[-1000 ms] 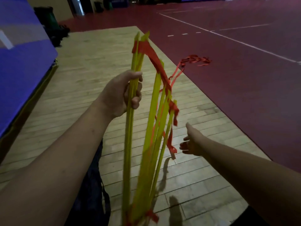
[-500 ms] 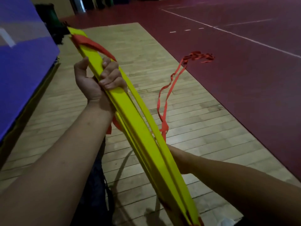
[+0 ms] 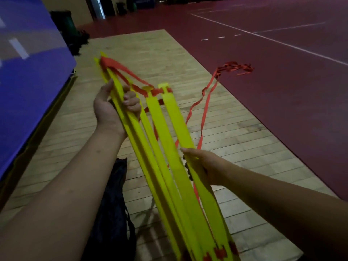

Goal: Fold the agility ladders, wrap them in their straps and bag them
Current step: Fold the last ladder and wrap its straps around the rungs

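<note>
Several yellow ladder rungs (image 3: 165, 147) fan out from the bottom of the view toward the upper left, joined by orange straps (image 3: 131, 74). My left hand (image 3: 113, 108) grips the leftmost rungs near their far end, fingers curled over them. My right hand (image 3: 203, 164) holds the rightmost rung at its middle, thumb on top and fingers underneath. A long orange strap (image 3: 205, 102) trails from the bundle to a tangled heap (image 3: 235, 67) on the red floor. A dark bag (image 3: 113, 208) lies on the wooden floor under my left forearm.
A blue padded wall (image 3: 28, 72) runs along the left. A dark green bin (image 3: 66, 23) and dark items stand at the far end of the wooden strip (image 3: 143, 48). Red court floor with white lines (image 3: 282, 44) spreads to the right.
The tight bundle of rungs has fanned apart. My right hand, under the bundle before, now holds the rightmost rung. My left hand has moved right with the rungs.
</note>
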Demonstrator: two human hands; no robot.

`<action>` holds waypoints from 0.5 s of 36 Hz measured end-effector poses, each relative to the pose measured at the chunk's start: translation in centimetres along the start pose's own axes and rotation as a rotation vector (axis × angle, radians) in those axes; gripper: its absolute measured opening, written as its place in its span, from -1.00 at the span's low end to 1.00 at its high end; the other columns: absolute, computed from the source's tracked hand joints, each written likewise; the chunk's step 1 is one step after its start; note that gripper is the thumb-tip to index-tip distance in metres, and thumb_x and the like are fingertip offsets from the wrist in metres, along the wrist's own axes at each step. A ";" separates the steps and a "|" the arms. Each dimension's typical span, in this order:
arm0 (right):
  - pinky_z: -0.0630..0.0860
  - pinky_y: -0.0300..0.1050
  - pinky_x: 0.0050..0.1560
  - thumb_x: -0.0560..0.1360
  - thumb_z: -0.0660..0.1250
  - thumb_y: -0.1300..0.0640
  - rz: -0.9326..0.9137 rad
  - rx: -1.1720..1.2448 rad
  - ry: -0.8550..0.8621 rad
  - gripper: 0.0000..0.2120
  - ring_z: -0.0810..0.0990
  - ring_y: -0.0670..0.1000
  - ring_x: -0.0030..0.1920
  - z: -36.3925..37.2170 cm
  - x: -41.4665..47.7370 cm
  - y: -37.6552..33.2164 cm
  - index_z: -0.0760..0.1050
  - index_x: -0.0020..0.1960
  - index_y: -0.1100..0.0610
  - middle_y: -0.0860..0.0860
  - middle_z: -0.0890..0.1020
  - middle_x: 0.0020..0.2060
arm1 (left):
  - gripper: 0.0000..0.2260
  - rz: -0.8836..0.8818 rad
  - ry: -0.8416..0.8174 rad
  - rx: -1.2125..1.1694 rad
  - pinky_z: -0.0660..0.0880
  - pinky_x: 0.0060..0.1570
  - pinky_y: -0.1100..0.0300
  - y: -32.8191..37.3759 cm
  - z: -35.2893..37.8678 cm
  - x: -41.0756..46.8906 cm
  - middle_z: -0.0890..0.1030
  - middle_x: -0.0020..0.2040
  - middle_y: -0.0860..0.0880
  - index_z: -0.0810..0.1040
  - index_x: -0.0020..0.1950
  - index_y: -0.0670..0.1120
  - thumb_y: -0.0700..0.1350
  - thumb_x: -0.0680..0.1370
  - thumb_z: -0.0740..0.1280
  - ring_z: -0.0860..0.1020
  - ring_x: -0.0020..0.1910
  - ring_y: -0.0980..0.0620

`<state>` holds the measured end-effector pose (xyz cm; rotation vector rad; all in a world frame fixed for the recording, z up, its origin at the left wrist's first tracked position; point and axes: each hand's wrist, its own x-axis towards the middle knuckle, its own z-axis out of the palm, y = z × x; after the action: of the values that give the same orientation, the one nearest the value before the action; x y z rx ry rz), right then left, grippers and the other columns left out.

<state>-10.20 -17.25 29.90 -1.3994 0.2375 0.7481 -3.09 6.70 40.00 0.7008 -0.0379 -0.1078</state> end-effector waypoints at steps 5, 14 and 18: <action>0.58 -0.02 -0.10 0.49 0.44 -0.13 -0.107 0.030 0.053 -0.54 0.63 0.12 -0.10 -0.4 -1.1 -2.9 0.63 0.15 0.24 0.13 0.64 -0.07 | -0.79 -0.048 0.225 0.543 0.49 -0.29 0.19 -2.0 -0.1 -0.2 0.49 -0.35 0.00 0.52 -0.08 -0.10 0.03 0.61 0.31 0.51 -0.39 0.07; 0.61 -0.09 -0.29 0.57 0.36 -0.01 -0.271 0.062 -0.106 -0.60 0.63 0.08 -0.26 -1.0 -4.3 -7.6 0.57 0.24 0.28 0.14 0.63 -0.15 | -0.59 -0.104 0.363 0.652 0.58 0.13 0.04 -3.9 -1.3 -0.6 0.70 0.07 -0.09 0.56 0.28 -0.18 0.03 0.53 0.45 0.66 0.08 -0.08; 0.64 -0.08 -0.23 0.53 0.33 -0.03 -0.295 0.091 -0.179 -0.70 0.61 0.11 -0.19 -1.0 -5.6 -8.6 0.60 0.11 0.17 0.13 0.62 -0.13 | -0.66 -0.276 0.327 0.564 0.59 0.10 0.05 -5.4 -0.6 -1.3 0.62 0.05 -0.12 0.55 0.17 -0.21 -0.05 0.50 0.48 0.60 0.02 -0.06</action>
<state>-9.02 -19.97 39.81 -1.2388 -0.0737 0.6044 -4.80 3.14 36.11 1.2783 0.3551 -0.2512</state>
